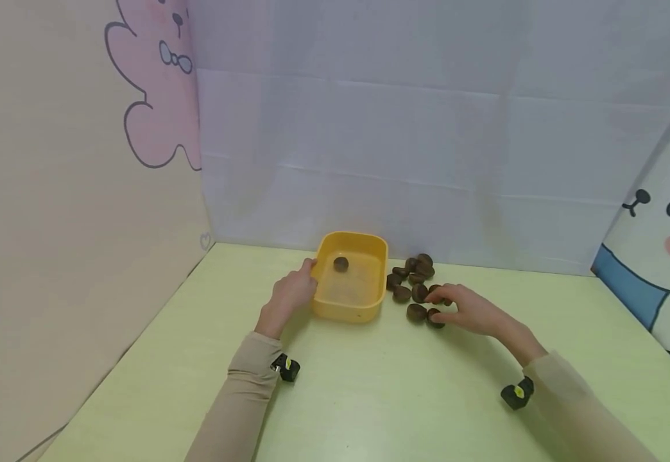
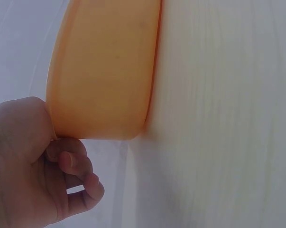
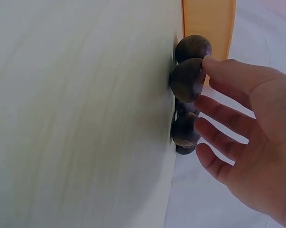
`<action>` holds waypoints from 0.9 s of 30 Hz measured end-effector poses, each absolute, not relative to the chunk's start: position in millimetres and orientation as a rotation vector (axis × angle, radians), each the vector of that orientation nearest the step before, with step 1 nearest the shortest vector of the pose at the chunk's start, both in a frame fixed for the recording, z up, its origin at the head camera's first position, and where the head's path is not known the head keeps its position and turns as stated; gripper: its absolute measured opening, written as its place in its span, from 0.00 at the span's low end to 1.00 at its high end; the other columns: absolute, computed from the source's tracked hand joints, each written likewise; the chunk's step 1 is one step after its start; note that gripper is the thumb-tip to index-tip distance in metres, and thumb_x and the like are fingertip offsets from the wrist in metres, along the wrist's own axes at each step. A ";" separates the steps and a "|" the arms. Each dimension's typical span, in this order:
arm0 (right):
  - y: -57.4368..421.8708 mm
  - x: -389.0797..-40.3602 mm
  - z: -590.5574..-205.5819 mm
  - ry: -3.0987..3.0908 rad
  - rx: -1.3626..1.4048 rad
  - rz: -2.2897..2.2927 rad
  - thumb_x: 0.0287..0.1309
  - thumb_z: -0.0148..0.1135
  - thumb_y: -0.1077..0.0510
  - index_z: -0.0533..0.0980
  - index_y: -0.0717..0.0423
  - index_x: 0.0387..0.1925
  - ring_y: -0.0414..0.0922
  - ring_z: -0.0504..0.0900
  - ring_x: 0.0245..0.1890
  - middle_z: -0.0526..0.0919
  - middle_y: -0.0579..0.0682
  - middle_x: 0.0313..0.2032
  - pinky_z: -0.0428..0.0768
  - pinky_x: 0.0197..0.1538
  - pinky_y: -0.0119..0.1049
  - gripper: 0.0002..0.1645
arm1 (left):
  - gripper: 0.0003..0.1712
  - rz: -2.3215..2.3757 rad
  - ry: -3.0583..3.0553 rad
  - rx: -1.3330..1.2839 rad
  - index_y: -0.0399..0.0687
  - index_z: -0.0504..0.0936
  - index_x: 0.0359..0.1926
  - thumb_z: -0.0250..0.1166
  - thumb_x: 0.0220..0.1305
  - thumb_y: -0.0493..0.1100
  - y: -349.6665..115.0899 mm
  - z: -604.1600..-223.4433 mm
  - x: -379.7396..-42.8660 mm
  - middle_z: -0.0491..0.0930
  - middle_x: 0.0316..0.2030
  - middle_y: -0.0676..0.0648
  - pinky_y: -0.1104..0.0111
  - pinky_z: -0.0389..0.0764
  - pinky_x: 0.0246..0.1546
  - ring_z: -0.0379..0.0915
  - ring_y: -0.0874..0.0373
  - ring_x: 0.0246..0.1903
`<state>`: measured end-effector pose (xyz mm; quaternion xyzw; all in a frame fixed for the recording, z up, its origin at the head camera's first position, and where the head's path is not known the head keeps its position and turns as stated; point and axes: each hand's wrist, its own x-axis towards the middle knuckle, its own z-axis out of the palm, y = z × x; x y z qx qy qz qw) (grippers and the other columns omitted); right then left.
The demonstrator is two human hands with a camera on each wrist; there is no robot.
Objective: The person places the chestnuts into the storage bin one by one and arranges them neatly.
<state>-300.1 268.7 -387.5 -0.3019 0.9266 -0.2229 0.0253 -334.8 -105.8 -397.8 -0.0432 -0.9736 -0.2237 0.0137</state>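
Observation:
My left hand [image 1: 296,290] grips the left rim of a yellow plastic box [image 1: 349,312], thumb on one side and curled fingers on the other. In the left wrist view the box's outer wall [image 2: 105,71] rises beside the hand [image 2: 33,161]. One brown chestnut [image 1: 341,264] lies inside the box. My right hand [image 1: 470,310] is at the near right of a chestnut pile, its fingers spread and slightly bent. Its thumb touches a chestnut [image 3: 187,80], with the index fingertip close to that chestnut's edge. Another chestnut [image 1: 416,313] sits just left of it.
Several more chestnuts [image 1: 401,294] lie loosely on the pale green table [image 1: 369,391], right of the box. A white cloth wall [image 1: 398,160] stands close behind the box. Printed cartoon panels [image 1: 81,160] flank the table on both sides.

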 end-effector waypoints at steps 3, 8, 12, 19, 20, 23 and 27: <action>270.2 -297.9 -389.8 2.864 -0.934 -0.695 0.62 0.66 0.52 0.78 0.59 0.54 0.51 0.78 0.48 0.82 0.53 0.50 0.76 0.51 0.51 0.23 | 0.30 -0.707 -3.041 -0.139 0.53 0.60 0.74 0.45 0.72 0.44 -106.5 -396.7 -334.6 0.75 0.25 0.42 0.64 0.65 0.21 0.64 0.54 0.19; 272.4 -296.0 -391.4 2.838 -0.950 -0.703 0.61 0.67 0.51 0.77 0.60 0.56 0.52 0.78 0.49 0.81 0.55 0.53 0.77 0.52 0.52 0.25 | 0.30 -0.705 -3.041 -0.134 0.53 0.60 0.74 0.45 0.72 0.43 -107.6 -397.0 -335.0 0.75 0.24 0.43 0.64 0.65 0.21 0.63 0.54 0.19; 272.5 -293.3 -390.3 2.815 -0.949 -0.714 0.60 0.68 0.52 0.76 0.60 0.57 0.53 0.78 0.50 0.81 0.56 0.54 0.77 0.52 0.53 0.27 | 0.30 -0.698 -3.035 -0.144 0.53 0.60 0.73 0.45 0.71 0.43 -107.3 -397.0 -335.3 0.75 0.25 0.43 0.64 0.65 0.21 0.64 0.54 0.19; 275.3 -291.8 -392.0 2.794 -0.908 -0.726 0.55 0.72 0.53 0.76 0.60 0.58 0.49 0.78 0.47 0.80 0.55 0.54 0.78 0.50 0.47 0.30 | 0.30 -0.721 -3.038 -0.135 0.52 0.60 0.73 0.45 0.71 0.43 -105.8 -395.8 -332.7 0.72 0.22 0.44 0.65 0.63 0.20 0.61 0.55 0.18; 275.7 -291.8 -392.8 2.796 -0.907 -0.728 0.54 0.72 0.54 0.76 0.60 0.58 0.48 0.78 0.47 0.80 0.55 0.54 0.78 0.49 0.46 0.30 | 0.30 -0.722 -3.038 -0.136 0.52 0.60 0.73 0.45 0.71 0.43 -105.8 -395.6 -332.5 0.72 0.22 0.44 0.65 0.63 0.20 0.61 0.55 0.18; 277.1 -292.7 -396.1 2.809 -0.907 -0.730 0.54 0.73 0.55 0.77 0.59 0.57 0.45 0.77 0.44 0.81 0.54 0.52 0.78 0.46 0.41 0.30 | 0.30 -0.717 -3.038 -0.141 0.52 0.60 0.73 0.45 0.71 0.43 -105.7 -395.6 -332.6 0.73 0.23 0.44 0.65 0.63 0.20 0.62 0.55 0.18; 277.8 -294.4 -397.3 2.816 -0.921 -0.736 0.53 0.73 0.57 0.78 0.58 0.56 0.44 0.78 0.42 0.82 0.51 0.49 0.78 0.42 0.37 0.27 | 0.30 -0.717 -3.039 -0.139 0.52 0.61 0.73 0.45 0.71 0.43 -105.4 -395.3 -333.2 0.75 0.25 0.43 0.64 0.65 0.21 0.64 0.54 0.20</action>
